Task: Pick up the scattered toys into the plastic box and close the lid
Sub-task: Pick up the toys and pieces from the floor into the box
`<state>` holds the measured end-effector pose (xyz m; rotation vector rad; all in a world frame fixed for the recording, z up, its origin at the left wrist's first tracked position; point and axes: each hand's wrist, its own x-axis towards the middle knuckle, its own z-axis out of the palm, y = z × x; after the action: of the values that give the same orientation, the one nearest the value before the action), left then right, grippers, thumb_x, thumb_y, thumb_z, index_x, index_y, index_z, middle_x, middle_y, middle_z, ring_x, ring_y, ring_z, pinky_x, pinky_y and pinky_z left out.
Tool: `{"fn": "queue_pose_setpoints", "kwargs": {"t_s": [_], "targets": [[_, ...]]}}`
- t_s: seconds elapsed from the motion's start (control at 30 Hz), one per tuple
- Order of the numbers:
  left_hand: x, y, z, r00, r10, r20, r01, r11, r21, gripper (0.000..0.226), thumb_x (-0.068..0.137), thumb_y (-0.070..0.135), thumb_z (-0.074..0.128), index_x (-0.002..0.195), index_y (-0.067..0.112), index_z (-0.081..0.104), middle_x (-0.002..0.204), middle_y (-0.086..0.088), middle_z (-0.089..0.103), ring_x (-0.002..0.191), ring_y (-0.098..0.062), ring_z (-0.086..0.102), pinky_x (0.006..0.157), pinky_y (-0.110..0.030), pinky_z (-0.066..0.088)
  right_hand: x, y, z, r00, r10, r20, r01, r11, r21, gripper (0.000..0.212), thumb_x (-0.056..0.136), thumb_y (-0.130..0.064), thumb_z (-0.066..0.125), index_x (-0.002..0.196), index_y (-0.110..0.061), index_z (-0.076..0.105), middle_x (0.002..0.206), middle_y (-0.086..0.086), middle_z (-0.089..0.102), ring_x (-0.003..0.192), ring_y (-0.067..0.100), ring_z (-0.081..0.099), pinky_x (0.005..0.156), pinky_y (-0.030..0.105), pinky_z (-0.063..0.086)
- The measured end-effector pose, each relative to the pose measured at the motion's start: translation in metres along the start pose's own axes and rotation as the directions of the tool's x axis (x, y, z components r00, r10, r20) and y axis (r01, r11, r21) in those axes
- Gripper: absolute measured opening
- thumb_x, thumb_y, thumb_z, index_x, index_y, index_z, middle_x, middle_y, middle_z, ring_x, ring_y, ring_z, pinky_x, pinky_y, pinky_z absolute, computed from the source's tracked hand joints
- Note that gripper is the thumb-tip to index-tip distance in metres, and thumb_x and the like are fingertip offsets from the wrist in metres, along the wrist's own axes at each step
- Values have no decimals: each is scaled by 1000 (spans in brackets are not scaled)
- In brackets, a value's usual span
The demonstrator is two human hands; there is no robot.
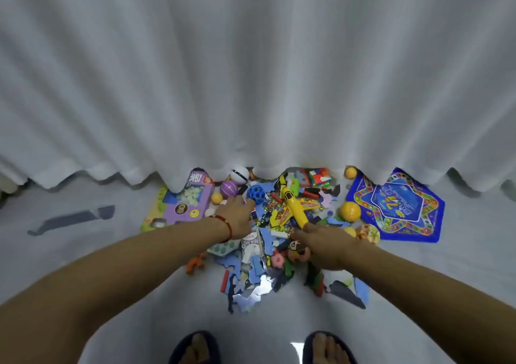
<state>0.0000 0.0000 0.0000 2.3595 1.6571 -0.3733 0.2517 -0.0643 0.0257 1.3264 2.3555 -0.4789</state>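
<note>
Currently, a yellow toy plane [293, 210] is gripped at its tail by the right hand [326, 245] over the toy pile [268, 252] on the floor [83, 252]. Left hand [237, 215] is laid by the blue ball [255, 193], fingers hidden, grip cannot be told.

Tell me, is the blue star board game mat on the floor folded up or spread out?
Spread out. The blue game mat lies flat on the floor, with its whole star pattern showing; only its far edge is hidden under the white curtain.
</note>
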Motion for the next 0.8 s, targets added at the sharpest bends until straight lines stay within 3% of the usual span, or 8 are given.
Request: {"fn": "queue_pose_setpoints", "kwargs": {"t_s": [0.1, 0.23, 0.37, 0.47, 0.6, 0.7, 0.8], "targets": [[21, -8, 23, 998, -8, -67, 11, 999, 45, 59, 94, 36, 48, 145, 17, 27, 135, -23, 35, 120, -40, 37, 93, -51, 44, 36, -5, 30, 1000, 6, -24, -8, 997, -79, 54, 98, -38, 50, 148, -27, 31, 150, 12, 33, 130, 36, 42, 98, 50, 46], [50, -18, 47, 999, 4, -41, -2, 998, 59, 68, 95, 33, 53, 151, 29, 16, 153, -23, 16, 134, -45, 26, 96, -52, 45, 61, -9, 61, 999, 10, -41, -17, 987, -162, 49, 99, -20, 51, 145, -19, 36, 146, 16, 35, 130, 40, 38, 99, 53, 46], [64, -17, 54, 999, -42, -15, 42, 999, 9, 53, 93, 27, 58, 141, 27, 35, 136, -21, 35, 120, -41, 38, 90, -51, 47, 60, -2, 68, 992, 30, -119, -45, 992, -122, 43, 103, -25, 45, 144, -19, 36, 145, 14, 40, 127, 40, 40, 97, 49, 46], [64, -18, 47, 997, -51, -64, 52, 999, 15, 49, 89, 20, 63, 133, 27, 43, 127, -17, 38, 117, -40, 40, 87, -49, 48, 50, 0, 58, 973, 44, -225, -63, 995, -74, 42, 101, -34, 42, 140, -19, 39, 132, 12, 47, 118, 32, 44, 87, 45, 50], [49, -17, 26, 986, -25, -164, 16, 998, -57, 42, 88, 33, 64, 126, 28, 46, 119, -16, 39, 103, -38, 48, 80, -47, 51, 36, -6, 29, 943, 133, -304, -69, 975, 213, 60, 81, -48, 61, 134, -27, 40, 112, 4, 41, 99, 25, 49, 73, 39, 53], [20, -14, 0, 963, -27, -270, -39, 971, -237, 42, 80, 34, 68, 118, 28, 50, 112, -14, 38, 92, -35, 50, 78, -41, 51, 30, -22, -10, 924, 308, -225, -98, 762, 640, 55, 73, -50, 73, 119, -29, 51, 112, 6, 46, 87, 25, 59, 75, 36, 57], [-29, -18, -38, 930, -147, -337, -43, 867, -497, 45, 76, 34, 70, 117, 29, 53, 110, -12, 42, 98, -27, 47, 85, -32, 47, 19, -54, -55, 935, 325, -143, -24, 459, 888, 38, 83, -38, 71, 110, -18, 53, 102, 10, 63, 82, 24, 68, 70, 42, 63]]}}
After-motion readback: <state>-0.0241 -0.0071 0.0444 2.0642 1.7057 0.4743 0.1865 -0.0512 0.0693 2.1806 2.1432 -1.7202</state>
